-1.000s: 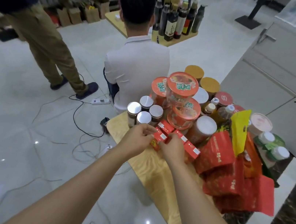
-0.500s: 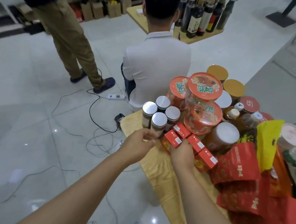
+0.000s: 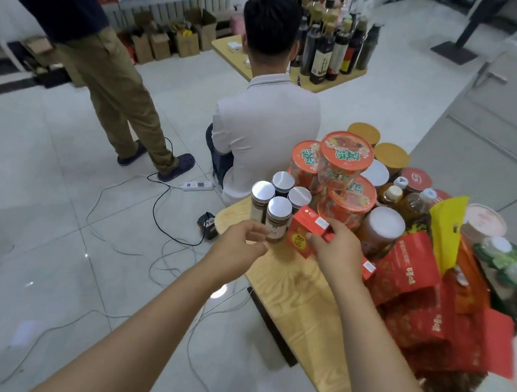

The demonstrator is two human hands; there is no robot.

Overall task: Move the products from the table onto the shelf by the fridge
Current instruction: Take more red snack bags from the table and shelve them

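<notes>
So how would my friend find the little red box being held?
Look at the wooden table piled with snacks, then its corner with four silver-lidded jars. Right beside them, the right hand holds a small red box, the only one lifted off the table.

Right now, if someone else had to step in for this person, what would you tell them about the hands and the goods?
Right hand: fingers grip a small red box, lifted off the table.
Left hand: loosely curled by the silver-lidded jars; contact unclear.
Done: one box picked up; nothing seen shelved.
Left: carry the box to the shelf, then the jars, noodle cups, red pouches and the rest of the pile.
</notes>
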